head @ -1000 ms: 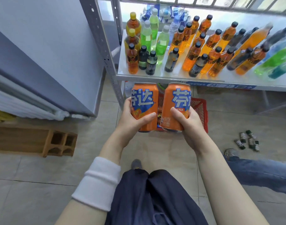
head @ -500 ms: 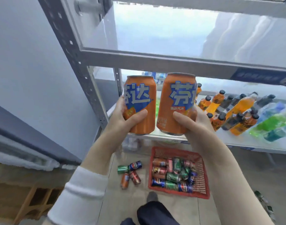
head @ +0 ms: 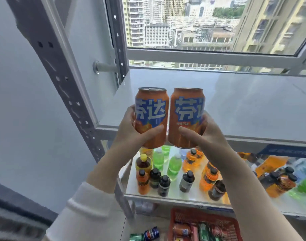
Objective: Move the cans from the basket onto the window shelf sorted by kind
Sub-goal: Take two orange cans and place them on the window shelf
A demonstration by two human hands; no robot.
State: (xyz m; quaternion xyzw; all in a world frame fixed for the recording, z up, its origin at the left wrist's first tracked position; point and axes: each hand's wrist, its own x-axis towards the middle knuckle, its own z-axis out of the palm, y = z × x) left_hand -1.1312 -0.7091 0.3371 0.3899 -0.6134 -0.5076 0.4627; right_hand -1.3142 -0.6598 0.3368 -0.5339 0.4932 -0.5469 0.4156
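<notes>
1. Cans: two smooth orange metal cylinders with blue-and-white lettering. The left can (head: 151, 117) and right can (head: 187, 117) are upright, side by side, almost touching.
2. Grip: the left hand (head: 131, 133) wraps the left can, thumb across its front. The right hand (head: 206, 134) grasps the right can likewise.
3. Position: both are held in the air before the front edge of the glossy grey window shelf (head: 235, 105), not on it.
4. Below: a red mesh basket (head: 200, 214) with more cans; plastic bottles (head: 173, 166) on the lower shelf (head: 173, 193).
5. Versus 0.5 s ago: the cans have risen from lower-shelf level to the window shelf; the grips are unchanged.
</notes>
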